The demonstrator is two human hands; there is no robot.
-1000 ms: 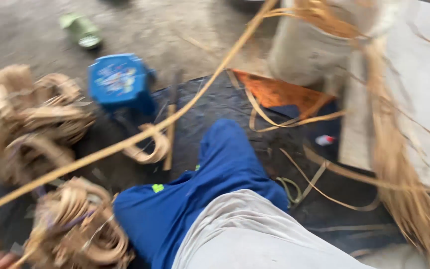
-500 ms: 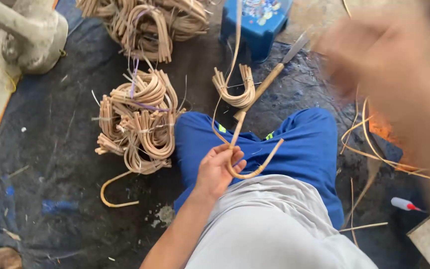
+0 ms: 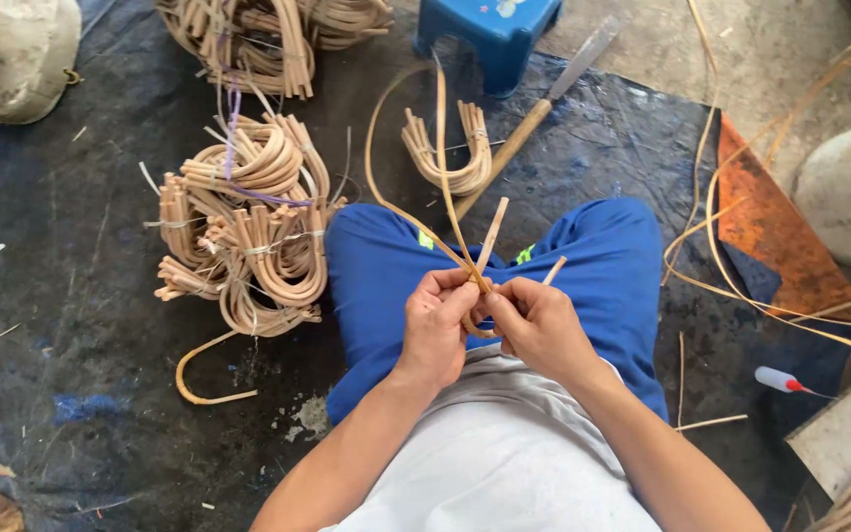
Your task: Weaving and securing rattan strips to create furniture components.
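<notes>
Rattan pieces [image 3: 485, 258], pale and stiff, are pinched between both hands over the person's lap, their cut ends poking up past the fingertips, while a thin flexible strip [image 3: 416, 163] arcs up from the same spot in a wide loop over the dark mat.

Far left, a dirty white sack [image 3: 12, 54] slumps at the edge of the black tarpaulin [image 3: 61, 296], whose surface is dusty and scattered with chips. Next come tied bundles of bent cane [image 3: 248, 232], smooth U-shaped hoops stacked together, with one loose curved offcut [image 3: 199, 379] lying just below them. A further heap of bundles [image 3: 268, 34] sits at the top edge.

The left hand [image 3: 435, 320] is closed around the pieces, thumb pressing on top; the right hand [image 3: 539, 325] clamps them from the other side, fingers touching the left's. Both rest above blue trousers [image 3: 603, 266] and a grey shirt.

Beyond the knees lies a small bundle of hoops [image 3: 450, 148], then a long knife with a wooden handle [image 3: 534, 123], then a blue plastic stool [image 3: 490, 30]. To the right, long cane strips [image 3: 731, 266] sweep across an orange sheet [image 3: 780, 246], and a small white bottle with a red tip [image 3: 778, 379] lies near the right edge.
</notes>
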